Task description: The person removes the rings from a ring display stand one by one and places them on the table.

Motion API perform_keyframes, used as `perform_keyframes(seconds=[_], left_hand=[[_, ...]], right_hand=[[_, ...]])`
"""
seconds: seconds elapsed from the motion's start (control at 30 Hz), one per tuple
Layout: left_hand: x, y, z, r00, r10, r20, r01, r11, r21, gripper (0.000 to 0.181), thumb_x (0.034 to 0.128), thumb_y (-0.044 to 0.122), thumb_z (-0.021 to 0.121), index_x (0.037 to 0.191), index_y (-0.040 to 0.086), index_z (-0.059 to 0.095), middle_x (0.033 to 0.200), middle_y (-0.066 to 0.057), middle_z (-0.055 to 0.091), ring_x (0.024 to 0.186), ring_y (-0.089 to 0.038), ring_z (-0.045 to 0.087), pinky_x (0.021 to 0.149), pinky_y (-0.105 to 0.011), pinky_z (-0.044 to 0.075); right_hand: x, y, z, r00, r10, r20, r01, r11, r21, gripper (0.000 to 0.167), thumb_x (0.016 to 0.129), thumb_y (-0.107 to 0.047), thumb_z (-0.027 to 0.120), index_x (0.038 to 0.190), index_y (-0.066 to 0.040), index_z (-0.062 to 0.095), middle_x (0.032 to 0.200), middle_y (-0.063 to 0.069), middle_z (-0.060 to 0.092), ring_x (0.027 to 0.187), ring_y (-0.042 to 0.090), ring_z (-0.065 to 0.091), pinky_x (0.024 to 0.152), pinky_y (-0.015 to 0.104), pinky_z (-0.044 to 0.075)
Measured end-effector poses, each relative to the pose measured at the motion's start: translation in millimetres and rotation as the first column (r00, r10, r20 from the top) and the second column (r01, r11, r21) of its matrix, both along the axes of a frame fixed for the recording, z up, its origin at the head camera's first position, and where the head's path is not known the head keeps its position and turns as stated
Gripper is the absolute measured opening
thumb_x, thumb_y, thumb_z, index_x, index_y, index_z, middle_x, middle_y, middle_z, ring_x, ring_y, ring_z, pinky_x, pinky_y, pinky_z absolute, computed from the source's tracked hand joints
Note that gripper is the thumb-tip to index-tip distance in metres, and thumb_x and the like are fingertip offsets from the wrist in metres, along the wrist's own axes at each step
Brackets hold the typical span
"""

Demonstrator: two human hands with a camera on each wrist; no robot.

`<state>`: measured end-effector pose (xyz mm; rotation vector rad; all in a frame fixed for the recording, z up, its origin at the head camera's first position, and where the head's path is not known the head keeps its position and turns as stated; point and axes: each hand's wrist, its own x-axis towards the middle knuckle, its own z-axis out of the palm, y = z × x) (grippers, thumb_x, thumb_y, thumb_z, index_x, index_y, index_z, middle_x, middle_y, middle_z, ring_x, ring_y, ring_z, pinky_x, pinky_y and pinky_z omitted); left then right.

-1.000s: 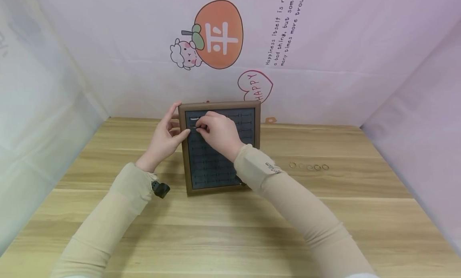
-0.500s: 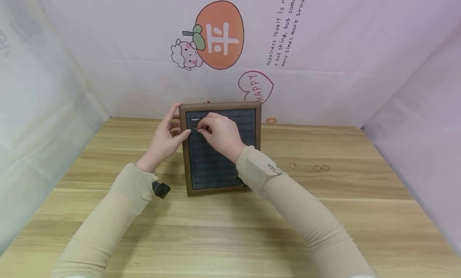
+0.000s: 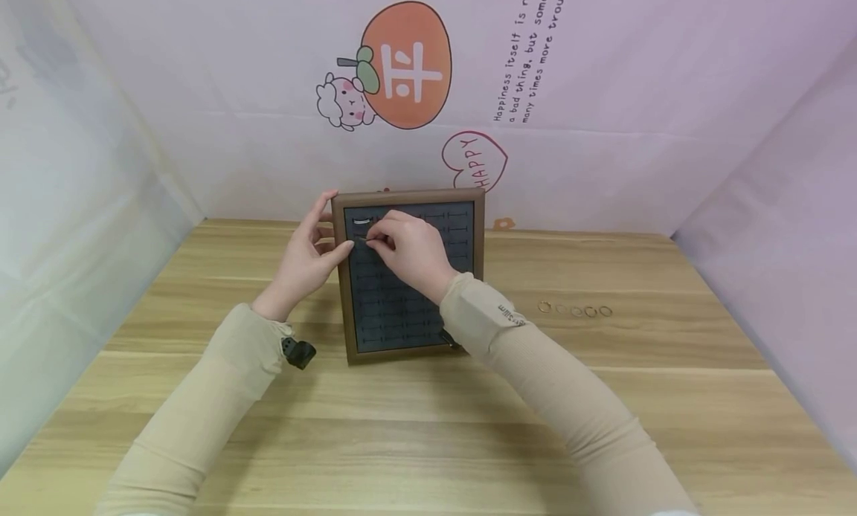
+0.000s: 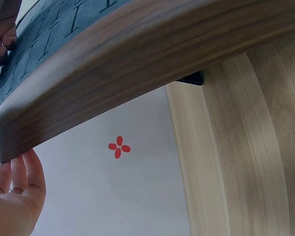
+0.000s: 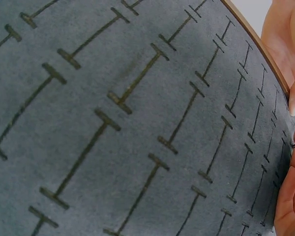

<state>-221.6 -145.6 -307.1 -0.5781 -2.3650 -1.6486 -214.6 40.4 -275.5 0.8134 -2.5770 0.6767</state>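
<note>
A ring display board (image 3: 395, 308) with a brown wooden frame and dark slotted padding leans upright on the table. My left hand (image 3: 304, 259) holds its left edge, thumb on the front and fingers behind, as the left wrist view also shows. With thumb and fingertips my right hand (image 3: 415, 252) pinches a small ring (image 3: 362, 239) at the leftmost slot of the second row. How deep this ring sits in the slot I cannot tell. Just above, a silvery ring (image 3: 361, 221) sits in the top left slot. My right hand covers part of the upper rows.
Several thin rings (image 3: 576, 311) lie in a row on the wooden table (image 3: 428, 442), right of the board. Behind the board stands a pale printed backdrop (image 3: 602, 174), with side walls left and right. A black device (image 3: 298, 352) sits at my left wrist.
My right hand has shifted very slightly down and right, still pinching the ring at the same slot. The left hand and the board stay where they were.
</note>
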Motion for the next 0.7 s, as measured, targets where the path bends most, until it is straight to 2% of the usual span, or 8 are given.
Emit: perform_keyframes(seconds=[0.3, 0.53, 0.7], left_hand=[[0.1, 0.6, 0.4, 1.0, -0.004, 0.004, 0.004, 1.0, 0.008, 0.075, 0.0894, -0.002, 0.058, 0.15, 0.023, 0.023, 0.128, -0.021, 0.04, 0.102, -0.028, 0.055, 0.089, -0.048, 0.046], [1.4, 1.2, 0.9, 1.0, 0.003, 0.016, -0.003, 1.0, -0.006, 0.075, 0.0898, -0.001, 0.058, 0.15, 0.024, 0.023, 0.129, -0.02, 0.04, 0.103, -0.03, 0.055, 0.085, -0.035, 0.048], [1.5, 1.1, 0.7, 1.0, 0.002, 0.013, -0.002, 1.0, -0.012, 0.074, 0.0901, 0.0, 0.059, 0.151, 0.024, 0.023, 0.129, -0.019, 0.041, 0.104, -0.028, 0.055, 0.084, -0.03, 0.048]], right_hand=[[-1.1, 1.6, -3.6, 0.999, 0.021, -0.038, -0.022, 1.0, -0.023, 0.011, 0.09, -0.015, 0.065, 0.095, -0.011, 0.073, 0.092, 0.001, 0.066, 0.075, 0.011, 0.06, 0.068, 0.025, 0.051], [-0.1, 4.5, -6.7, 0.996, 0.045, -0.075, -0.048, 0.998, -0.048, 0.01, 0.089, -0.013, 0.066, 0.094, -0.009, 0.073, 0.091, 0.002, 0.066, 0.074, 0.012, 0.059, 0.068, 0.025, 0.051], [-0.8, 6.1, -8.7, 0.993, 0.062, -0.096, -0.068, 0.996, -0.063, 0.009, 0.089, -0.013, 0.066, 0.093, -0.009, 0.073, 0.09, 0.002, 0.066, 0.073, 0.012, 0.058, 0.067, 0.025, 0.05]])
